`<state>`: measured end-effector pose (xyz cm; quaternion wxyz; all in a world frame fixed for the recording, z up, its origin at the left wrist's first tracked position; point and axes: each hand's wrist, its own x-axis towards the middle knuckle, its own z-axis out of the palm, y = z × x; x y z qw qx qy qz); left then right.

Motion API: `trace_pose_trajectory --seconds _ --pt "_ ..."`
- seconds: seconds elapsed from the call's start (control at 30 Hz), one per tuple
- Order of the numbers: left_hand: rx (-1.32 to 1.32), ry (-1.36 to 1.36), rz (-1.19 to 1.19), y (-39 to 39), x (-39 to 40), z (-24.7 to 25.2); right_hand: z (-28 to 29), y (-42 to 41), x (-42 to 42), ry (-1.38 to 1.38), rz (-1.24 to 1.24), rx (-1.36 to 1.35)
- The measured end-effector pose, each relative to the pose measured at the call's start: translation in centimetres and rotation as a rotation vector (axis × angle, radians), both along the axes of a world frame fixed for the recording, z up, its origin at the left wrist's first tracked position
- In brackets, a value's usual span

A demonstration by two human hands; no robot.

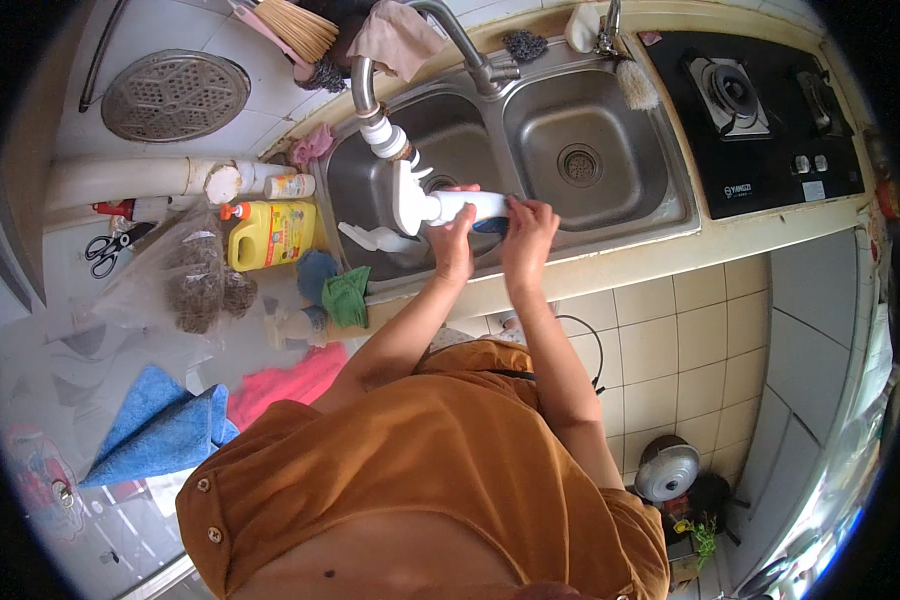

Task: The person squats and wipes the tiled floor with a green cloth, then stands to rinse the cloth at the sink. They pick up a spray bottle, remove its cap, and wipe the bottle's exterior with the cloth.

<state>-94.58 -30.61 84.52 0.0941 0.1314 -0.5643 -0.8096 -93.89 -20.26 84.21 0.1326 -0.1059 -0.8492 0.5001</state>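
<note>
A white plastic fitting (413, 201) with a long cylindrical body and a broad crosswise head lies across both hands, over the front of the left sink basin (454, 124). My left hand (452, 244) grips its body from below, thumb on the near side. At the right end of the body, the fingers of my right hand (527, 236) pinch it. A dark blue piece (490, 224) shows beneath the body, between the hands. The head sits right under the faucet's white end piece (382, 137); whether they are joined I cannot tell. A pale plastic piece (379, 238) lies in the basin.
On the right are a second basin (547, 124) and a black gas hob (765, 165). Left of the sink stand a yellow detergent jug (274, 236), black-handled scissors (109, 251), a plastic bag (187, 277) and a green cloth (346, 296). A beige cloth (401, 37) drapes the faucet.
</note>
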Motion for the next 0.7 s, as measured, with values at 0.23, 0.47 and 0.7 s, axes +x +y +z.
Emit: trace_pose_trajectory --seconds 0.23,0.47,0.7 --pt "0.084 -0.038 0.115 -0.2 -0.3 0.5 -1.7 0.2 -0.3 -0.095 -0.127 0.024" --pt "-0.045 0.094 -0.162 1.3 0.1 0.8 0.5 1.9 0.6 0.094 0.043 -0.148" --pt "-0.099 0.158 -0.266 1.9 -0.5 0.3 2.8 3.1 -0.3 0.077 -0.017 -0.053"
